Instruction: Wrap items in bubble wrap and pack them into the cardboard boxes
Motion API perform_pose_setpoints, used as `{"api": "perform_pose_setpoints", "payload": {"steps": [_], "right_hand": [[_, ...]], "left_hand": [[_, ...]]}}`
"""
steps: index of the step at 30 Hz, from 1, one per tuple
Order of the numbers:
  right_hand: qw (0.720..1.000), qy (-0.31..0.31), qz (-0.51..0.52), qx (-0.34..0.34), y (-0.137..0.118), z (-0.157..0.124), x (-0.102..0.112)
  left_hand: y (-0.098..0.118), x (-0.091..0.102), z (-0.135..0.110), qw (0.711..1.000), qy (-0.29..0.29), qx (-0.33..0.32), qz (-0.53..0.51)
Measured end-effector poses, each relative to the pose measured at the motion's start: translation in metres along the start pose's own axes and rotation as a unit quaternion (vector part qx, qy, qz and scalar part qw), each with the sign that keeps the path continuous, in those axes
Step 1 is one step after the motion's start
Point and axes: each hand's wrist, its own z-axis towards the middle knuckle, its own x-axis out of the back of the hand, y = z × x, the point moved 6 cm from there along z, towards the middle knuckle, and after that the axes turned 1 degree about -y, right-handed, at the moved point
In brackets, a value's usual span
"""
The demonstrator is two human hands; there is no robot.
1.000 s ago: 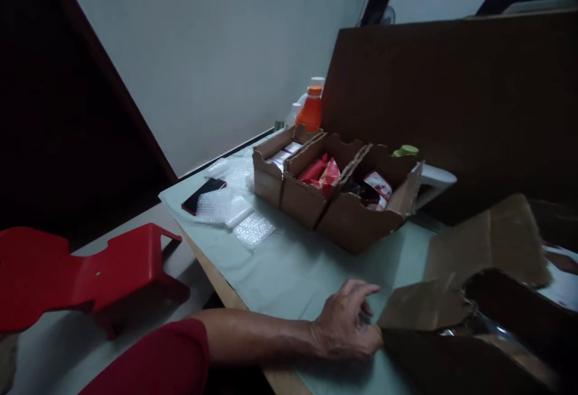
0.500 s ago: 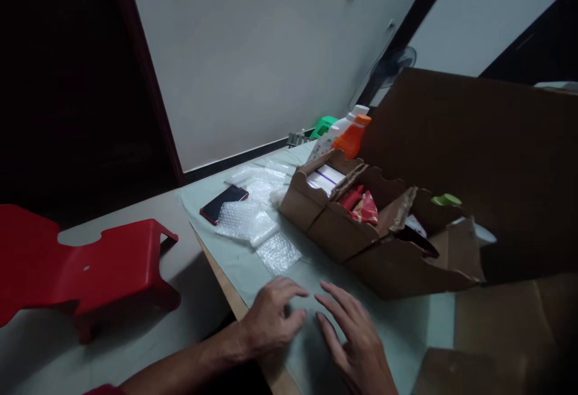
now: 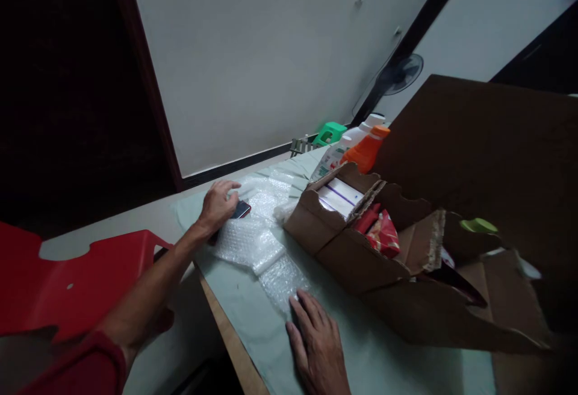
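My left hand (image 3: pixel 219 205) is stretched forward over the smartphone (image 3: pixel 242 209), covering much of it. Its fingers and thumb are apart, and whether they touch the phone I cannot tell. The phone has a dark screen and a red edge. Clear bubble wrap (image 3: pixel 246 241) lies loosely beside and beyond it, on the pale green tablecloth (image 3: pixel 235 298). Close to the table's near side, my right hand (image 3: pixel 318 341) rests open and empty, palm down, fingertips at the lower edge of the wrap.
A divided cardboard box (image 3: pixel 343 262) holds white boxes (image 3: pixel 341 196), a red packet (image 3: pixel 383 235) and other items. Behind it stand an orange bottle (image 3: pixel 366 151) and white bottles. A large cardboard panel (image 3: pixel 478 154) rises at right; a red plastic chair (image 3: pixel 103 280) stands left.
My left hand has moved forward and left, from beside my right hand to over the phone. My right hand has shifted slightly left and lowered onto the cloth. The view has turned slightly.
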Motion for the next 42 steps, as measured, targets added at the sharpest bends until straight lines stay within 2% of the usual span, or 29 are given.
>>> {"api": "perform_pose_setpoints", "payload": {"steps": [3,7,10,13,17,19,22,24,25,26,28,30,31,32,33,35,36,38,40,41,42], "right_hand": [[1.000,0.002,0.017,-0.005,0.005,-0.002,-0.002],[0.999,0.010,0.035,-0.011,0.008,-0.003,-0.003],[0.999,0.013,0.042,-0.016,0.007,-0.004,-0.002],[0.998,0.013,0.050,-0.024,0.006,-0.004,-0.001],[0.997,0.013,0.061,-0.034,0.005,-0.004,-0.001],[0.996,0.013,0.079,-0.050,0.007,-0.005,-0.001],[0.983,0.026,0.144,-0.108,0.017,-0.003,0.003],[0.956,0.043,0.237,-0.169,0.025,-0.001,0.012],[0.931,0.049,0.302,-0.198,0.027,-0.001,0.017],[0.898,0.050,0.376,-0.223,0.028,-0.002,0.022],[0.808,0.043,0.530,-0.254,0.021,-0.008,0.036],[0.718,0.033,0.646,-0.259,0.007,-0.020,0.053],[0.685,0.038,0.678,-0.263,0.001,-0.029,0.062],[0.669,0.053,0.688,-0.277,-0.002,-0.040,0.071],[0.669,0.077,0.675,-0.301,-0.002,-0.054,0.080],[0.699,0.135,0.599,-0.365,0.006,-0.087,0.097],[0.722,0.156,0.548,-0.393,0.011,-0.104,0.107],[0.774,0.162,0.454,-0.411,0.017,-0.131,0.127],[0.828,0.126,0.386,-0.387,0.014,-0.146,0.146],[0.852,0.101,0.358,-0.367,0.010,-0.149,0.155],[0.873,0.078,0.333,-0.347,0.005,-0.149,0.163]], "left_hand": [[-0.026,0.000,0.035,0.999,0.001,0.040,0.033],[-0.049,-0.026,0.063,0.995,-0.019,0.086,0.052],[-0.060,-0.045,0.079,0.991,-0.028,0.123,0.033],[-0.062,-0.048,0.089,0.989,-0.013,0.146,-0.016],[-0.041,-0.023,0.080,0.982,0.031,0.132,-0.129],[-0.020,-0.007,0.060,0.972,0.030,0.114,-0.203],[0.020,0.012,0.015,0.950,-0.004,0.087,-0.299],[0.048,0.017,-0.019,0.914,-0.058,0.086,-0.393],[0.063,0.015,-0.037,0.882,-0.093,0.096,-0.453],[0.077,0.012,-0.055,0.841,-0.130,0.112,-0.513],[0.104,0.001,-0.091,0.758,-0.197,0.146,-0.605],[0.126,-0.015,-0.124,0.708,-0.242,0.164,-0.642],[0.135,-0.024,-0.140,0.692,-0.262,0.170,-0.651],[0.140,-0.035,-0.156,0.679,-0.282,0.177,-0.655],[0.144,-0.046,-0.171,0.669,-0.305,0.186,-0.651],[0.142,-0.067,-0.198,0.677,-0.345,0.204,-0.618],[0.138,-0.074,-0.208,0.699,-0.350,0.208,-0.588],[0.130,-0.079,-0.218,0.769,-0.334,0.187,-0.512],[0.137,-0.071,-0.218,0.842,-0.316,0.102,-0.424],[0.150,-0.066,-0.219,0.866,-0.321,0.031,-0.383],[0.169,-0.062,-0.221,0.875,-0.334,-0.053,-0.346]]}}
